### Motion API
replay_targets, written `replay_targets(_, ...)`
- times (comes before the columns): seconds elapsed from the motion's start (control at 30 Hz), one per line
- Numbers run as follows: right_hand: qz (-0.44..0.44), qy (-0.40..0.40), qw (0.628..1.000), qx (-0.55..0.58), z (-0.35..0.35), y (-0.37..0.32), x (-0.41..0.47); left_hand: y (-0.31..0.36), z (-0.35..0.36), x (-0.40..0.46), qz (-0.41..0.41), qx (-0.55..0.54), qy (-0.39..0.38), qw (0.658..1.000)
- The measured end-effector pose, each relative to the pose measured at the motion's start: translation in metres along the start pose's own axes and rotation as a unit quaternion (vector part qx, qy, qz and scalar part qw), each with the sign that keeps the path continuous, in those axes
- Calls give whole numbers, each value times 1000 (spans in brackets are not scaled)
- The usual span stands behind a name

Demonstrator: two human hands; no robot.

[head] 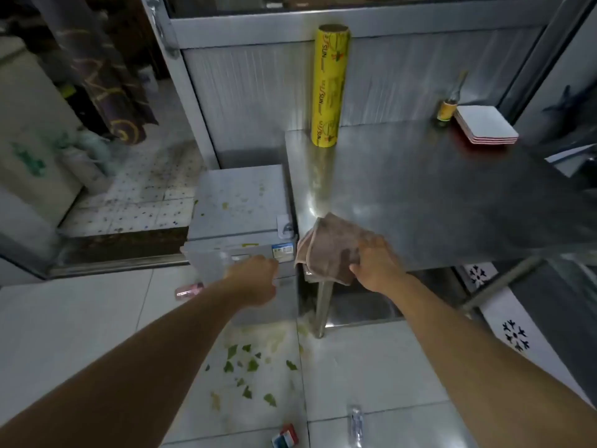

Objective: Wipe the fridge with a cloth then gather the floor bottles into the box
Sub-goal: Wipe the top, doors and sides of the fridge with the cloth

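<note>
While the right hand (376,265) grips the cloth (329,247) at the counter (436,195) edge, the left hand (258,279) is fisted at the fridge (239,205), whether holding anything I cannot tell. Stepping closer risks treading on a floor bottle (355,423).

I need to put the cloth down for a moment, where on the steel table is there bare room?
The steel table is bare across its middle, between the yellow roll at the back left and the stacked plates at the back right. The right hand holds the cloth at the front left corner.

One cloth (329,250), one fridge (239,221), three floor bottles (355,423).
</note>
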State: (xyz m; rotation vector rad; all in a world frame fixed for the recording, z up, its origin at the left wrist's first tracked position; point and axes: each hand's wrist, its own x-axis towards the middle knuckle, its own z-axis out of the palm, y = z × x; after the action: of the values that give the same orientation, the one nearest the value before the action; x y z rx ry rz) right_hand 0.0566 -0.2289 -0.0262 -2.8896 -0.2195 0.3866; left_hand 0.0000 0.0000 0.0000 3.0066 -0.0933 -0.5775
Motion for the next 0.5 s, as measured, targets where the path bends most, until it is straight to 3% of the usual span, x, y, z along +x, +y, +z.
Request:
replay_targets(0.2, 78, 31, 992, 93, 22, 9, 42, -5, 7, 48, -2, 11, 1, 1000)
replay_targets(0.37, 83, 22, 992, 89, 39, 4, 56, -17, 11, 64, -5, 19, 14, 1000)
replay_targets(0.5, 128, 46, 973, 187, 37, -11, 63, -31, 12, 66, -10, 12, 9, 1000)
